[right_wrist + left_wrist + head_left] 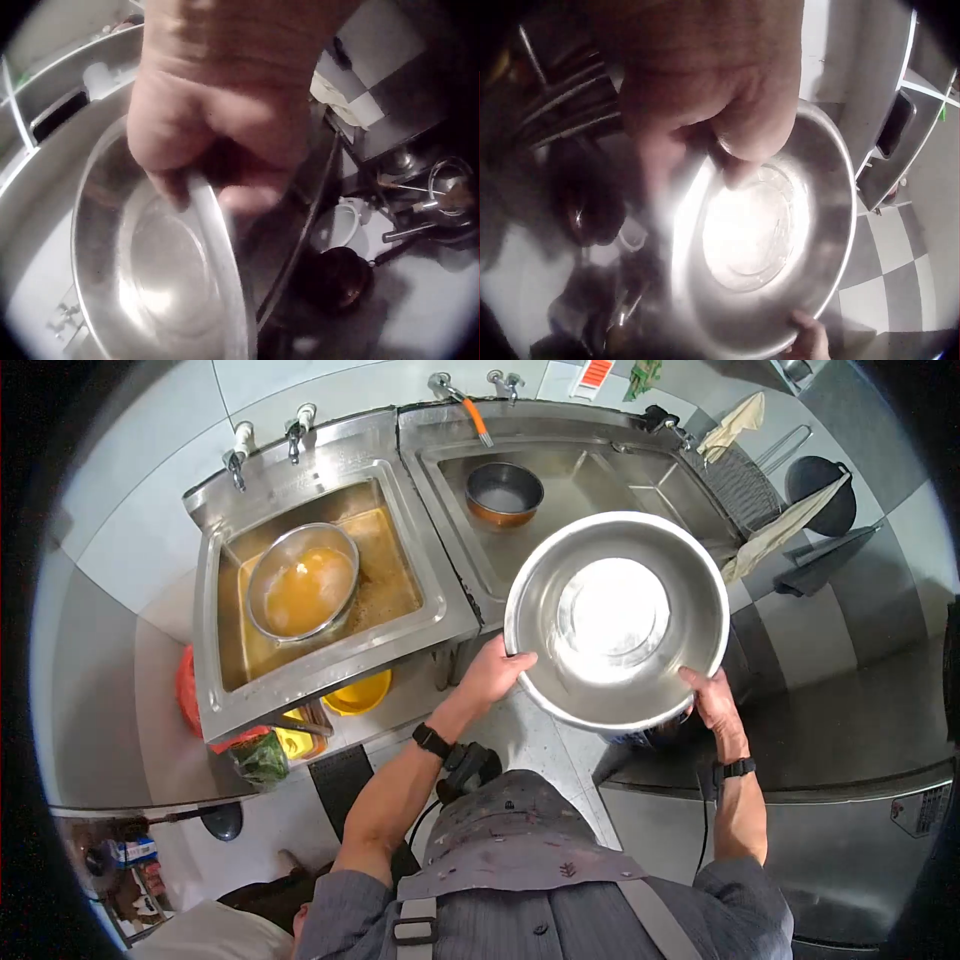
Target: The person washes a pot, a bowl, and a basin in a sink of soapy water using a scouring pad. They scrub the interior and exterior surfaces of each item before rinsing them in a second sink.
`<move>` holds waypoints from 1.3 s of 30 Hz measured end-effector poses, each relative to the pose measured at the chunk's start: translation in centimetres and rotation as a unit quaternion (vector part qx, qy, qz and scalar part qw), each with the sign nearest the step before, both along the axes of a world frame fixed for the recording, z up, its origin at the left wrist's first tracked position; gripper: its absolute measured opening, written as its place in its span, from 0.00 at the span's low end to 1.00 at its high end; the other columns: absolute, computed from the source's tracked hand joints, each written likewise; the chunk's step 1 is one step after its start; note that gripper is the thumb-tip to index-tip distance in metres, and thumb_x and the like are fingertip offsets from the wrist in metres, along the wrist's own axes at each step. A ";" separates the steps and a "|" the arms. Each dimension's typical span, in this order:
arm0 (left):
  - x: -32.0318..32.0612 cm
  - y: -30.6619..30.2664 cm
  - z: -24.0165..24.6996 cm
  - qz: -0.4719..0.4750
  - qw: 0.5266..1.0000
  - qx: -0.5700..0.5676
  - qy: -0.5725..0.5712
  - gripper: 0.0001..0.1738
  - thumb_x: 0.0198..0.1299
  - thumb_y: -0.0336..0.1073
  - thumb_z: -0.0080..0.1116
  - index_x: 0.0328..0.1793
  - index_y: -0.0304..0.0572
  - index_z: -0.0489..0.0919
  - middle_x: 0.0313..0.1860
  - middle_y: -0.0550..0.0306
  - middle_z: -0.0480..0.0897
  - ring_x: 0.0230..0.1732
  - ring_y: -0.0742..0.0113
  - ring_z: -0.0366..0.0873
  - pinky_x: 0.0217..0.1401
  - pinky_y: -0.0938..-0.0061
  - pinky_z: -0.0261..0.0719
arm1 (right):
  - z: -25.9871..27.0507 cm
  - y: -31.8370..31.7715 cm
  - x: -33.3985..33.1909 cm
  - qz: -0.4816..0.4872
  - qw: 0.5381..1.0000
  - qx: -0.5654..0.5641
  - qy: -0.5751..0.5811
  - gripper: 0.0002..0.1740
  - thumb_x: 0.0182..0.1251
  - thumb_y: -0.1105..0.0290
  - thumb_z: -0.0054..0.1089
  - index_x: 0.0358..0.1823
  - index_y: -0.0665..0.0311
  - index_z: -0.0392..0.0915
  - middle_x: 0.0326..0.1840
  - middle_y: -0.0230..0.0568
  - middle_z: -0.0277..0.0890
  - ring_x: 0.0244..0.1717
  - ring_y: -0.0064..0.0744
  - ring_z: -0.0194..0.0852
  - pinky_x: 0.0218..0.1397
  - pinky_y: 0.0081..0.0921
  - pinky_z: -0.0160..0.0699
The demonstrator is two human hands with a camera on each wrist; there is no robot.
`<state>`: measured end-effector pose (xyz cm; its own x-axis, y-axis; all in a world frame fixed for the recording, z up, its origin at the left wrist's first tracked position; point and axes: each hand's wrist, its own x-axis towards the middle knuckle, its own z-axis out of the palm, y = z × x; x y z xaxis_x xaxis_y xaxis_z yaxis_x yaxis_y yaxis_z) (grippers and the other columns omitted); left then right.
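A large, wide metal basin [540, 595] hangs in front of the body, its shiny inside facing up with a little clear liquid or glare at the bottom. My left hand [493, 672] grips its rim at the near left, thumb over the edge. At the near right, my right hand [712, 698] holds the same rim, thumb inside. In the left wrist view the left hand [720, 97] pinches the basin wall [829, 202]. The right wrist view has the right hand [217, 142] with thumb and fingers on either side of the rim [221, 255].
In the left sink [215, 620] sits a metal bowl [258, 585] of cloudy orange-brown liquid. A dark-lined pot [505, 515] stands in the right sink [455, 545]. An orange-tipped tap [473, 418] overhangs it. A steel counter [800, 710] lies at right; a yellow basin [360, 695] sits below.
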<state>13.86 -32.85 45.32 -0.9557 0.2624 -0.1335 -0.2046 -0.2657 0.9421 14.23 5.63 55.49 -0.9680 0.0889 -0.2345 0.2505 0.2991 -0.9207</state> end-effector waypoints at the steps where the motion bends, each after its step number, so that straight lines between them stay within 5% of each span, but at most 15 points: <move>1: -0.4 -0.2 -0.3 -0.010 0.996 -0.081 -0.018 0.22 0.68 0.39 0.62 0.63 0.31 0.79 0.49 0.55 0.87 0.46 0.72 0.83 0.50 0.73 0.82 | 0.6 -0.2 -0.5 -0.003 0.999 0.040 0.015 0.16 0.67 0.71 0.63 0.51 0.77 0.79 0.29 0.41 0.82 0.17 0.27 0.75 0.13 0.22 0.68; 6: -1.1 -1.5 0.0 -0.025 0.995 -0.100 0.007 0.25 0.68 0.43 0.63 0.63 0.32 0.79 0.49 0.58 0.86 0.44 0.73 0.81 0.46 0.73 0.81 | 2.7 -2.1 -4.8 -0.015 0.998 0.046 0.040 0.13 0.63 0.71 0.63 0.43 0.77 0.82 0.24 0.40 0.80 0.12 0.21 0.67 0.12 0.21 0.61; 9: -1.7 -3.6 0.2 -0.008 0.988 -0.152 0.034 0.28 0.68 0.48 0.65 0.67 0.35 0.79 0.55 0.52 0.87 0.54 0.65 0.83 0.58 0.68 0.80 | 2.7 -4.1 -8.5 -0.004 0.998 0.037 0.043 0.13 0.63 0.71 0.61 0.41 0.77 0.82 0.23 0.39 0.80 0.10 0.20 0.65 0.10 0.20 0.57; 10: -2.0 -4.5 0.1 0.001 0.988 -0.130 0.078 0.24 0.70 0.45 0.63 0.66 0.38 0.80 0.53 0.57 0.86 0.49 0.69 0.81 0.52 0.72 0.80 | 2.5 -5.1 -9.9 -0.006 0.998 0.019 0.053 0.13 0.63 0.71 0.60 0.40 0.77 0.82 0.23 0.38 0.80 0.10 0.19 0.65 0.09 0.19 0.56; 18: -4.3 -15.7 1.8 0.128 0.919 -0.364 0.088 0.22 0.69 0.44 0.63 0.62 0.37 0.83 0.45 0.52 0.88 0.45 0.67 0.83 0.51 0.69 0.82 | 1.3 -14.4 -19.4 0.030 0.996 0.029 0.079 0.15 0.64 0.67 0.62 0.44 0.74 0.82 0.24 0.34 0.78 0.13 0.18 0.64 0.12 0.22 0.57; 20: -4.2 -19.1 3.3 0.122 0.924 -0.361 0.044 0.23 0.68 0.45 0.65 0.61 0.35 0.83 0.45 0.52 0.88 0.45 0.68 0.84 0.49 0.71 0.83 | 0.5 -17.3 -20.9 0.013 0.980 -0.036 0.197 0.16 0.65 0.67 0.61 0.47 0.74 0.82 0.28 0.35 0.79 0.16 0.19 0.64 0.16 0.24 0.61; 23: -5.3 -24.4 1.9 0.196 0.938 -0.286 0.016 0.25 0.66 0.44 0.66 0.62 0.32 0.82 0.45 0.52 0.88 0.45 0.70 0.83 0.48 0.75 0.82 | 0.8 -22.3 -21.6 0.063 0.966 0.032 0.248 0.13 0.68 0.69 0.60 0.43 0.75 0.83 0.28 0.32 0.80 0.26 0.26 0.74 0.32 0.31 0.73; 25: -6.9 -28.9 0.2 0.220 0.924 -0.313 -0.028 0.30 0.62 0.50 0.69 0.60 0.33 0.84 0.53 0.42 0.88 0.54 0.52 0.87 0.59 0.63 0.81 | -0.5 -26.6 -22.3 0.084 0.944 0.100 0.302 0.13 0.70 0.68 0.61 0.43 0.74 0.83 0.29 0.34 0.82 0.30 0.27 0.76 0.36 0.31 0.75; 26: -7.2 -30.3 -0.7 0.212 0.926 -0.311 -0.029 0.30 0.62 0.50 0.69 0.60 0.33 0.84 0.53 0.42 0.88 0.54 0.52 0.87 0.59 0.63 0.81 | -0.9 -28.1 -21.9 0.102 0.935 0.161 0.298 0.13 0.70 0.68 0.61 0.44 0.74 0.83 0.32 0.37 0.84 0.33 0.26 0.77 0.38 0.30 0.77; 28: -7.5 -32.9 -0.6 0.255 0.852 -0.456 -0.014 0.33 0.59 0.51 0.71 0.63 0.32 0.82 0.55 0.40 0.88 0.58 0.46 0.86 0.61 0.60 0.81 | 0.7 -31.7 -20.8 0.112 0.910 0.244 0.315 0.17 0.68 0.73 0.62 0.56 0.69 0.83 0.45 0.49 0.88 0.43 0.34 0.86 0.48 0.34 0.83; 30: -7.5 -35.8 -0.2 0.215 0.840 -0.496 -0.050 0.36 0.62 0.49 0.70 0.69 0.29 0.79 0.61 0.36 0.85 0.63 0.46 0.83 0.67 0.61 0.78 | 2.5 -35.1 -19.8 0.135 0.803 0.254 0.521 0.28 0.63 0.80 0.62 0.67 0.66 0.79 0.58 0.57 0.84 0.56 0.46 0.88 0.58 0.36 0.84; 31: -7.8 -37.1 -1.1 0.176 0.822 -0.541 -0.035 0.36 0.62 0.51 0.69 0.69 0.31 0.79 0.60 0.35 0.85 0.62 0.45 0.84 0.66 0.60 0.79 | 2.8 -35.7 -19.7 0.138 0.789 0.277 0.530 0.35 0.60 0.85 0.61 0.73 0.63 0.75 0.64 0.58 0.81 0.62 0.55 0.84 0.66 0.38 0.81; 34: -9.8 -38.4 -1.9 0.050 0.789 -0.612 -0.005 0.34 0.60 0.54 0.68 0.63 0.35 0.83 0.55 0.35 0.86 0.57 0.43 0.85 0.62 0.56 0.81 | 2.3 -36.4 -19.8 0.076 0.800 0.297 0.515 0.34 0.62 0.84 0.61 0.73 0.63 0.74 0.64 0.58 0.81 0.61 0.50 0.85 0.65 0.34 0.81; 36: -11.3 -37.5 -2.4 -0.037 0.770 -0.637 0.010 0.31 0.58 0.55 0.68 0.58 0.37 0.85 0.53 0.36 0.87 0.55 0.41 0.86 0.59 0.54 0.83 | 0.9 -35.8 -20.1 0.022 0.825 0.258 0.503 0.25 0.65 0.80 0.62 0.66 0.68 0.79 0.56 0.59 0.85 0.53 0.46 0.89 0.58 0.34 0.83; 39: -12.8 -35.9 -5.8 -0.085 0.771 -0.625 0.089 0.17 0.56 0.47 0.65 0.36 0.39 0.88 0.41 0.37 0.88 0.46 0.37 0.87 0.48 0.48 0.85 | -0.1 -33.7 -20.2 -0.105 0.845 0.267 0.451 0.14 0.68 0.70 0.66 0.44 0.78 0.83 0.35 0.55 0.86 0.33 0.40 0.83 0.42 0.38 0.79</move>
